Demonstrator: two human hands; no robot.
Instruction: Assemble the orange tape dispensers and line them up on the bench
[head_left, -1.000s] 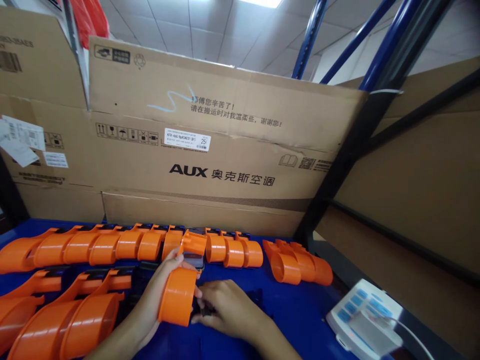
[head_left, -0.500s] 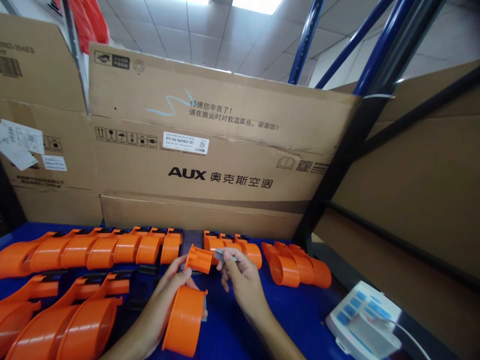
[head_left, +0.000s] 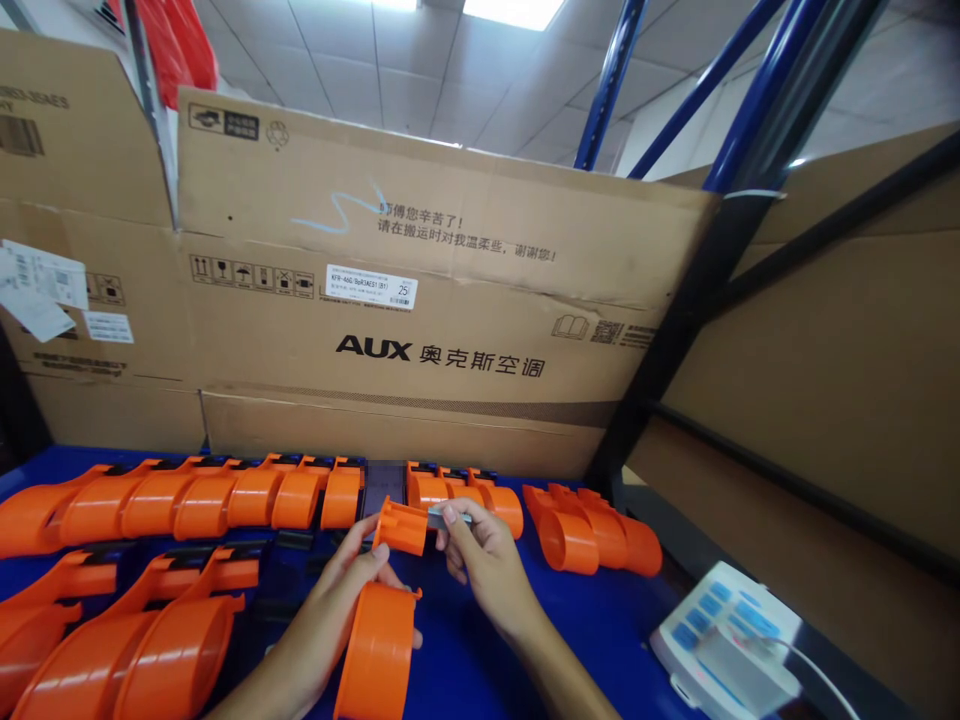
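My left hand (head_left: 349, 585) is closed around an orange plastic part with a wide round band (head_left: 379, 650) below and a short ribbed end (head_left: 403, 527) above. The fingers wrap the stretch between the two, so that section is hidden. Between the thumb and fingers of my right hand (head_left: 476, 545) is a small flat grey piece (head_left: 448, 517), possibly a blade. Its tip points left and sits at the open right side of the ribbed end; whether it touches or enters, I cannot tell.
Similar orange parts (head_left: 202, 500) stand in a row along the back of the blue surface (head_left: 465, 660), more (head_left: 176, 650) at front left. Several loose ones (head_left: 592, 530) lie right. A white device with blue buttons (head_left: 727, 630) stands front right. Cardboard (head_left: 450, 300) walls the back.
The orange part in my left hand has shifted slightly right and down, toward the grey piece. The gap between them has narrowed. My right hand has barely moved.
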